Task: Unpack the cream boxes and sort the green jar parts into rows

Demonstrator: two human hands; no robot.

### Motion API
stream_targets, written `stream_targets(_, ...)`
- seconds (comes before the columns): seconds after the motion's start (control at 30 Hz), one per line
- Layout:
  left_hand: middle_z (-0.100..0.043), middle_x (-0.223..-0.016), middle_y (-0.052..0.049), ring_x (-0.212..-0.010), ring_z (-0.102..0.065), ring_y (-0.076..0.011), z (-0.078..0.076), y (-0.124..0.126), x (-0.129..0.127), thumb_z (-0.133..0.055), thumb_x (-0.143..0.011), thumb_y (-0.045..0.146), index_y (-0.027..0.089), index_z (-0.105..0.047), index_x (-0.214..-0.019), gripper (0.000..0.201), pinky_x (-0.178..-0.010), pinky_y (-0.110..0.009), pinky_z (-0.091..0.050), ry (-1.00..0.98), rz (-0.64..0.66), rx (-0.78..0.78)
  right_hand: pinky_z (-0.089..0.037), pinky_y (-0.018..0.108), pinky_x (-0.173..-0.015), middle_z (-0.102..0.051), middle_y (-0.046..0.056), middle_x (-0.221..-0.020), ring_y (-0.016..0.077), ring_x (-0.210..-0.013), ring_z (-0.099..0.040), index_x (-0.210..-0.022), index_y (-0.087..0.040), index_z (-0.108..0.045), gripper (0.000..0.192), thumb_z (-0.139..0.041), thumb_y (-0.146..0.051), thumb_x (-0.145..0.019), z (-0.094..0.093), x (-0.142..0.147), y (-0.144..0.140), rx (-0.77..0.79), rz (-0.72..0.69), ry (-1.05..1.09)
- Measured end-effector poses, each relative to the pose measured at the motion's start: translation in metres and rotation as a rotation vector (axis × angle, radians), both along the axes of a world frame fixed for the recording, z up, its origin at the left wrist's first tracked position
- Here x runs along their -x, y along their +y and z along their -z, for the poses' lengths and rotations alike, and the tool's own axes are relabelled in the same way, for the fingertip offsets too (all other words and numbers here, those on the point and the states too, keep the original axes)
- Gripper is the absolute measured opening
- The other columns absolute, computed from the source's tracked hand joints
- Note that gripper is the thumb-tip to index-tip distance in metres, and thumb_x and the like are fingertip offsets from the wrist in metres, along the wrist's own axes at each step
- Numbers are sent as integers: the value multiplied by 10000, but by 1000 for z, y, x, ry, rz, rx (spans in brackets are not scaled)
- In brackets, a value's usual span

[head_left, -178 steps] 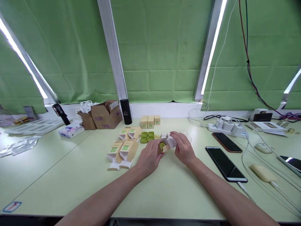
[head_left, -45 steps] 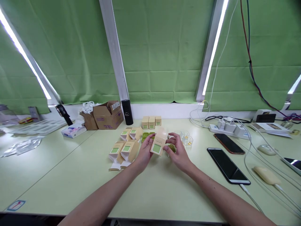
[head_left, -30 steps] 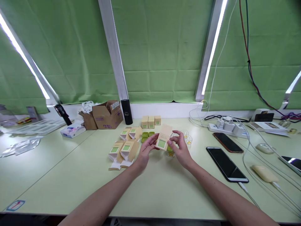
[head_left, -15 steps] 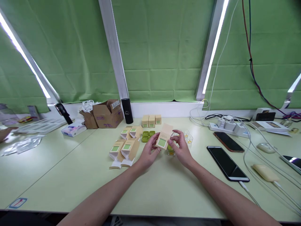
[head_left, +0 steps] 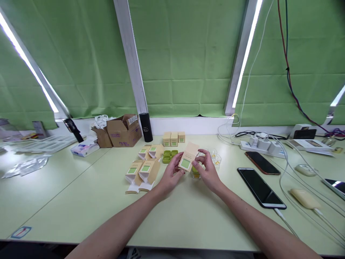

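A small tan carton (head_left: 188, 158) with a green square label is held tilted above the table by both hands. My left hand (head_left: 170, 175) pinches its lower left side. My right hand (head_left: 207, 170) pinches its right edge with thumb and fingers. Just under the carton a small clear jar with a green lid (head_left: 195, 172) stands on the table, partly hidden by my right hand. Several open tan cartons (head_left: 143, 170) lie to the left. Green lids (head_left: 169, 157) sit behind my left hand.
Three closed cartons (head_left: 174, 139) stand in a row at the back. Clear jars (head_left: 215, 157) sit right of my hands. Two phones (head_left: 260, 187) and a power strip (head_left: 261, 146) with cables lie at the right. Cardboard boxes (head_left: 121, 130) and a black cylinder (head_left: 146, 127) stand at the back left.
Earlier both hands worked on a green jar and white insert on the table. The jar now stands on the table, and both hands have lifted a tan carton above it.
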State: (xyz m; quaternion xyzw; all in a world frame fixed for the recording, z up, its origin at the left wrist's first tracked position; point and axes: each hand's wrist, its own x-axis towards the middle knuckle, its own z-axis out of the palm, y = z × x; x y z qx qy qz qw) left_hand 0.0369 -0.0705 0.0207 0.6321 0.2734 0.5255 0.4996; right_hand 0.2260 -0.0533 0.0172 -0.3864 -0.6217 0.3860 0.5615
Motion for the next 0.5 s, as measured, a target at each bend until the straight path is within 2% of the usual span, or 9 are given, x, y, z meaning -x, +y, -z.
stream_targets(0.33, -514, -1549, -125, -1412, -485, -329, -2, -1, -2, -756, -882, 359, 285, -512, -1450, 623, -1062, -397, -442, -41, -11, 48, -585, 441, -853, -710, 82, -1043, 297, -1140, -673, -1345, -279, -381, 603, -637, -591, -896, 4, -1, 3, -9, 8, -57)
stream_targets(0.5, -570, -1480, -121, -1395, -497, -315, -6, -1, -3, -772, -849, 333, 273, -552, -1403, 599, -1088, -407, -429, -72, -14, 48, -596, 431, -838, -710, 97, -1075, 305, -1166, -665, -1358, -273, -365, 636, -649, -592, -887, 4, 0, 3, -14, -16, -69)
